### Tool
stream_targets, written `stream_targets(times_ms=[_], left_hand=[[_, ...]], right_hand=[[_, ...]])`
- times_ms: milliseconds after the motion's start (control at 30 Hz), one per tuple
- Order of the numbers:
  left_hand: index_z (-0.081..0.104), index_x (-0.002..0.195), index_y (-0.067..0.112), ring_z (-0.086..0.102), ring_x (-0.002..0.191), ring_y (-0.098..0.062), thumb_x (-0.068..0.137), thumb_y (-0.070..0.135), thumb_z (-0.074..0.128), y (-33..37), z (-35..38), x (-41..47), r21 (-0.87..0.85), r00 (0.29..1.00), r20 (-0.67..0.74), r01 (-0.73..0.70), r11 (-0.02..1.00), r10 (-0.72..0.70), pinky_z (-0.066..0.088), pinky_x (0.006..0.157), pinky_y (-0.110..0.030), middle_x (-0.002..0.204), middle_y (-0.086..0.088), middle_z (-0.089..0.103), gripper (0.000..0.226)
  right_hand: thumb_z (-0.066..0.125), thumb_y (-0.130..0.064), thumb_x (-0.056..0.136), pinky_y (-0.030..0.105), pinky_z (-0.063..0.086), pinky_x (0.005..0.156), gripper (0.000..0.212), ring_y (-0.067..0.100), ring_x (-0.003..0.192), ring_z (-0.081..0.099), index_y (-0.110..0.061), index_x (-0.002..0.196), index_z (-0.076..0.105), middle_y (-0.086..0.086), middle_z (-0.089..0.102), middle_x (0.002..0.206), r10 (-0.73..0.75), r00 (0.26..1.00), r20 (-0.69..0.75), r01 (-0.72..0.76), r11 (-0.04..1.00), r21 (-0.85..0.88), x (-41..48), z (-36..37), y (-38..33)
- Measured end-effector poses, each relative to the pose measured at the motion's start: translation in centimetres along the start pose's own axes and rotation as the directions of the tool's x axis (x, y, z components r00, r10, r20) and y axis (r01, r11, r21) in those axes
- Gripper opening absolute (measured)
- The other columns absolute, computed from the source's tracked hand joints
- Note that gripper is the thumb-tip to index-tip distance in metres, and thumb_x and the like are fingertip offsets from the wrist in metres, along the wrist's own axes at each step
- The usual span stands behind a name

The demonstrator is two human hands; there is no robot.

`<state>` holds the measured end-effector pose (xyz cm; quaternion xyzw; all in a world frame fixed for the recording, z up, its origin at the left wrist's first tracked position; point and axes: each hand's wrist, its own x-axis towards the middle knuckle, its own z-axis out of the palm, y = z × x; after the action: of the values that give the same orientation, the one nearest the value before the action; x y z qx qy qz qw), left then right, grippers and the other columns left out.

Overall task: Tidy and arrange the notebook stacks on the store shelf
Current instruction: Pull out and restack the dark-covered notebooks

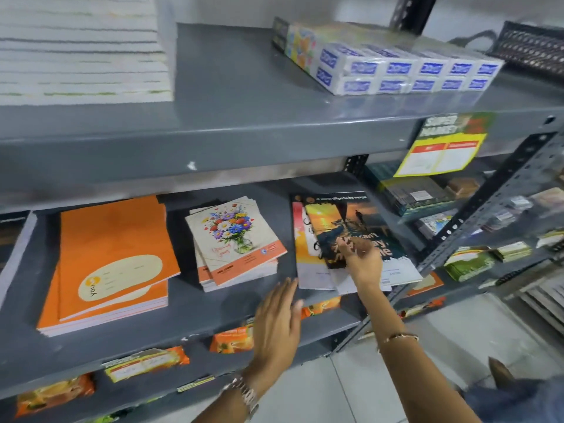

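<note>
Three notebook stacks lie on the grey middle shelf [213,319]. An orange stack [110,257] sits at the left, its top book shifted off the ones below. A flower-cover stack [235,242] lies fanned in the middle. At the right is an uneven stack with a dark sunset cover [345,227] on top. My right hand [360,257] rests on that sunset cover, fingers pinching near its lower edge. My left hand [280,322] hovers flat and open over the shelf's front edge, left of that stack and touching nothing.
The shelf above holds a tall white paper stack [79,50] and a wrapped pack of blue-and-white boxes [396,68]. A yellow supermarket price tag [442,148] hangs from its edge. Orange snack packets [146,361] lie on the shelf below. A slotted upright [488,206] stands at the right.
</note>
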<state>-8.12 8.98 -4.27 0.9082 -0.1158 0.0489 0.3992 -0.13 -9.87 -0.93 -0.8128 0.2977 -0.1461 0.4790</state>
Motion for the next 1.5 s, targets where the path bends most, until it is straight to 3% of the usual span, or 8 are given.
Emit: stream_targets(times_ms=[167, 367, 500, 667, 800, 1033, 1400, 1500], left_hand=[[0.029, 0.147, 0.022, 0.034, 0.139, -0.019, 0.097, 0.035, 0.036, 6.5, 4.5, 6.7, -0.259, 0.973, 0.18, 0.19, 0.947, -0.146, 0.031, 0.112, -0.032, 0.153, -0.001, 0.036, 0.052], [0.01, 0.151, 0.016, 0.037, 0.134, -0.032, 0.093, 0.036, 0.048, 7.9, 7.1, 10.4, -0.094, 0.839, 0.405, 0.434, 0.896, -0.364, 0.039, 0.102, -0.036, 0.15, -0.014, 0.035, 0.072], [0.038, 0.138, 0.006, 0.052, 0.123, -0.031, 0.08, 0.019, 0.07, 7.2, 6.8, 11.3, -0.332, 0.786, 0.361, 0.612, 0.718, -0.502, 0.046, 0.1, -0.04, 0.138, -0.015, 0.052, 0.068], [0.058, 0.096, 0.009, 0.068, 0.059, -0.013, 0.075, -0.008, 0.068, 6.6, 4.0, 11.4, -0.596, 0.653, 0.629, 0.753, 0.277, -0.421, 0.055, 0.049, -0.027, 0.077, 0.001, 0.075, 0.029], [0.042, 0.137, 0.017, 0.062, 0.081, -0.014, 0.075, -0.007, 0.069, 7.0, 2.4, 11.3, -0.66, 0.708, 0.609, 0.702, 0.267, -0.357, 0.053, 0.054, -0.025, 0.104, 0.003, 0.065, 0.071], [0.039, 0.141, 0.017, 0.059, 0.105, -0.022, 0.076, -0.004, 0.069, 4.1, -4.2, 10.6, -0.733, 0.796, 0.514, 0.601, 0.319, -0.319, 0.053, 0.074, -0.036, 0.114, -0.004, 0.063, 0.074], [0.048, 0.124, 0.031, 0.065, 0.08, -0.007, 0.078, -0.003, 0.067, -9.8, -23.8, 4.3, -0.851, 0.873, 0.163, 0.361, 0.383, -0.46, 0.054, 0.064, -0.026, 0.095, 0.011, 0.067, 0.06], [0.046, 0.134, 0.022, 0.064, 0.082, -0.011, 0.078, -0.007, 0.065, -15.7, -30.0, 1.2, -0.863, 0.828, 0.058, 0.323, 0.389, -0.558, 0.051, 0.078, -0.033, 0.097, 0.005, 0.066, 0.066]], right_hand=[[0.054, -0.051, 0.087, 0.048, 0.039, 0.099, 0.064, 0.042, 0.123, 0.044, -0.004, 0.13, 0.046, 0.024, 0.047, 0.132, 0.022, 0.999, -0.023, -0.031, 0.832, -0.554, 3.7, -7.2, 4.4], [0.04, -0.056, 0.09, 0.046, 0.036, 0.102, 0.068, 0.042, 0.124, 0.045, -0.002, 0.13, 0.042, 0.028, 0.047, 0.134, 0.14, 0.989, 0.05, -0.074, 0.755, -0.652, 5.0, -8.7, 6.6], [0.058, -0.048, 0.085, 0.052, 0.04, 0.104, 0.064, 0.042, 0.123, 0.047, -0.001, 0.128, 0.049, 0.025, 0.051, 0.132, 0.272, 0.962, 0.028, -0.248, 0.912, -0.326, 5.5, -8.9, 6.6], [0.062, -0.02, 0.088, 0.034, 0.059, 0.071, 0.012, 0.029, 0.081, 0.063, -0.017, 0.087, 0.051, 0.017, 0.062, 0.1, 0.403, 0.91, 0.094, -0.414, 0.877, 0.244, 4.8, -10.4, 6.8], [0.062, -0.017, 0.088, 0.026, 0.051, 0.06, 0.018, 0.019, 0.068, 0.058, -0.02, 0.079, 0.047, 0.007, 0.059, 0.084, 0.37, 0.923, 0.102, -0.38, 0.845, 0.377, 3.0, -10.2, 6.4], [0.06, -0.018, 0.089, 0.035, 0.042, 0.067, 0.02, 0.023, 0.076, 0.053, -0.019, 0.075, 0.047, 0.015, 0.055, 0.094, 0.229, 0.967, 0.108, -0.253, 0.849, 0.464, -0.5, -6.6, 1.3], [0.057, -0.009, 0.09, 0.015, 0.046, 0.064, 0.024, 0.012, 0.066, 0.047, -0.02, 0.074, 0.044, 0.003, 0.05, 0.074, -0.062, 0.954, 0.294, -0.117, 0.825, 0.553, -12.4, 10.9, -11.9], [0.057, -0.002, 0.089, 0.039, 0.043, 0.079, 0.027, 0.02, 0.077, 0.048, -0.018, 0.074, 0.042, 0.012, 0.05, 0.083, -0.105, 0.909, 0.403, -0.166, 0.797, 0.581, -17.6, 17.6, -15.8]])
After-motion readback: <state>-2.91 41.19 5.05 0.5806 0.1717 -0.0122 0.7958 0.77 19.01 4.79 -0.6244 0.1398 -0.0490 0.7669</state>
